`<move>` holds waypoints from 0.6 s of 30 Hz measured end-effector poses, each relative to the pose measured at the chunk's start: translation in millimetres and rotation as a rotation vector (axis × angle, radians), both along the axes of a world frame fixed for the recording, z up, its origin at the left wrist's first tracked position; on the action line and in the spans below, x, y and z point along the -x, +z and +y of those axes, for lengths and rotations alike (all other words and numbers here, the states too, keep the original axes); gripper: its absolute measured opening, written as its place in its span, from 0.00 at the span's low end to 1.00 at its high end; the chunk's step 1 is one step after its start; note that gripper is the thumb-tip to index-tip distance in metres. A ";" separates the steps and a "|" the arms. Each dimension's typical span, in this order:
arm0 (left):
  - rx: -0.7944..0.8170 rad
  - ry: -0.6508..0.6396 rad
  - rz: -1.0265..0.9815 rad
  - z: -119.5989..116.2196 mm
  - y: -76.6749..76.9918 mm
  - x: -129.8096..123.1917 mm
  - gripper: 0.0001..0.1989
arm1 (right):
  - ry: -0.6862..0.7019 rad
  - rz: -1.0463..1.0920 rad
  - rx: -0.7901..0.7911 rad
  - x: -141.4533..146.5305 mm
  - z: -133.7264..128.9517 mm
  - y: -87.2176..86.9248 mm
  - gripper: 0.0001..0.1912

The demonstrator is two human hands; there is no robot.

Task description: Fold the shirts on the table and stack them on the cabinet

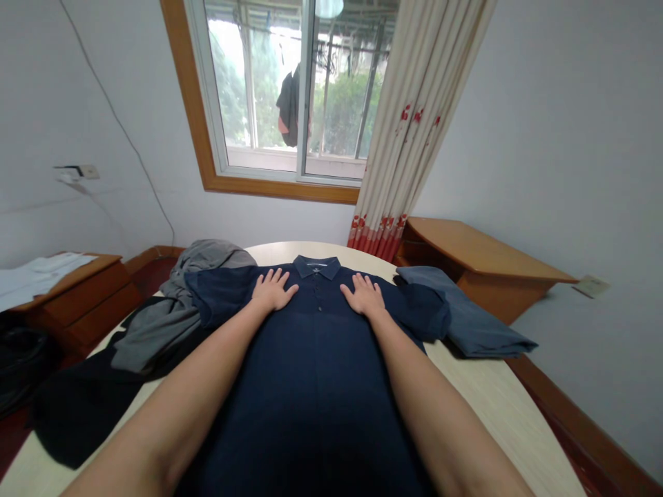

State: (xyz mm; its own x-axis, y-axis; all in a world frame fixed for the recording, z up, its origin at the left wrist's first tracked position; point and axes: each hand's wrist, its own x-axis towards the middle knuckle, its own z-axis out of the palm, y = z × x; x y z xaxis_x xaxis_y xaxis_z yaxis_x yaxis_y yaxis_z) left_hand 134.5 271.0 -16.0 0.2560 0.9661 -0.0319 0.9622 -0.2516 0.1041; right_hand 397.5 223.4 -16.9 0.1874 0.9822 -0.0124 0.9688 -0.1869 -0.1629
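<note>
A dark navy polo shirt [315,359] lies front side up on the pale round table [497,393], its collar at the far end and its short sleeves spread to both sides. My left hand [273,290] rests flat on the upper chest, left of the buttons, with its fingers spread. On the other side of the buttons, my right hand [364,295] lies flat with its fingers apart. Neither hand holds anything. The shirt's lower part runs toward me between my forearms and is dark at the bottom edge.
Crumpled grey clothing [166,324] and a black garment [88,400] lie at the left. A folded blue-grey garment [466,317] sits under the right sleeve. Beyond the table are a wooden desk [481,248], a curtain [404,124] and a window. Papers [41,273] top a left cabinet.
</note>
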 end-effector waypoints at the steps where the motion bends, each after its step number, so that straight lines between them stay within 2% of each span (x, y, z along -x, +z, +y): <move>1: 0.000 0.032 0.010 2.9 0.7 5.4 0.41 | -0.037 -0.009 0.001 -10.0 0.9 0.9 0.41; 3: 0.004 0.074 0.028 6.1 2.6 11.0 0.41 | -0.109 -0.029 -0.007 -19.9 0.8 4.9 0.40; 6: 0.010 0.073 0.075 5.1 10.1 11.5 0.39 | -0.159 -0.102 -0.055 -7.6 -7.4 15.6 0.36; 9: -0.055 0.039 0.146 -1.2 29.1 15.7 0.35 | -0.009 -0.133 -0.137 24.1 -28.4 28.3 0.33; 12: -0.171 0.036 0.208 -14.9 58.2 32.7 0.30 | 0.161 -0.024 -0.084 54.7 -59.6 37.3 0.30; 15: -0.221 0.159 0.232 -35.7 87.3 59.7 0.28 | 0.243 0.023 -0.040 73.1 -92.3 41.0 0.27; 18: -0.203 0.305 0.206 -56.6 106.6 90.0 0.32 | 0.264 0.017 -0.051 78.6 -117.6 38.7 0.25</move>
State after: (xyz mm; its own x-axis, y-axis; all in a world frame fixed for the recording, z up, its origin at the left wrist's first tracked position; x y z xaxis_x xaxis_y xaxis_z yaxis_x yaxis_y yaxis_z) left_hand 44.5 214.5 90.5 -0.0342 0.9886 0.1467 0.9914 0.0522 -0.1203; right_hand 318.9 105.8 21.8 -0.0757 0.9964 0.0376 0.9799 0.0813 -0.1822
